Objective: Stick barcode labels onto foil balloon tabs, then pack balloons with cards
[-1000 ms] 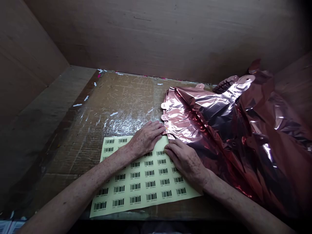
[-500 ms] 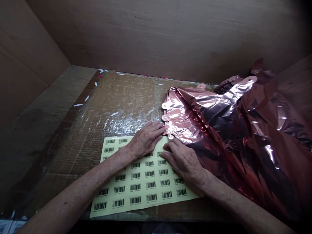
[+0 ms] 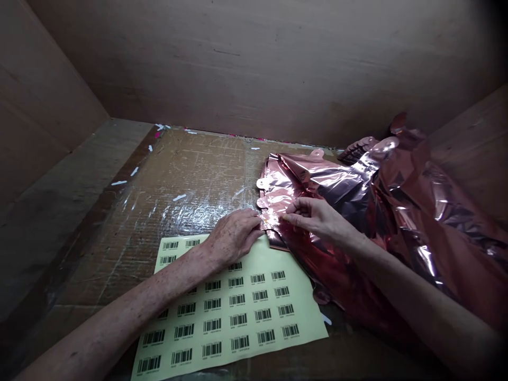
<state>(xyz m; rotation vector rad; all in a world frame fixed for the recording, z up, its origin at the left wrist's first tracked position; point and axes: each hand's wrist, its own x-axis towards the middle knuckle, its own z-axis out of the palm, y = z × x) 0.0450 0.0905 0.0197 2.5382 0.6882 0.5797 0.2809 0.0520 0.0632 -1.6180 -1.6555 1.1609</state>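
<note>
A flat stack of shiny rose-pink foil balloons [image 3: 273,185] with small rounded tabs lies right of centre. At its near left corner, my left hand [image 3: 234,233] is closed, thumb and fingers pinching the foil edge. My right hand [image 3: 321,217] is over the foil just to the right, thumb and forefinger brought together at its surface; whatever they pinch is too small to make out. Under my left forearm lies a pale yellow sheet of barcode stickers [image 3: 270,360], with bare backing toward its upper right. Its upper right edge meets the foil.
Cardboard covered in clear tape [image 3: 198,164] lines the work surface. White scraps [image 3: 179,197] are scattered on it. Wooden panels rise at the back [image 3: 254,69], left [image 3: 35,106] and right. More crumpled foil [image 3: 444,211] spreads to the right.
My right hand has moved from the sticker sheet up and right onto the foil, baring more of the sheet. My left hand stays at the foil's edge. The whole view has shifted slightly.
</note>
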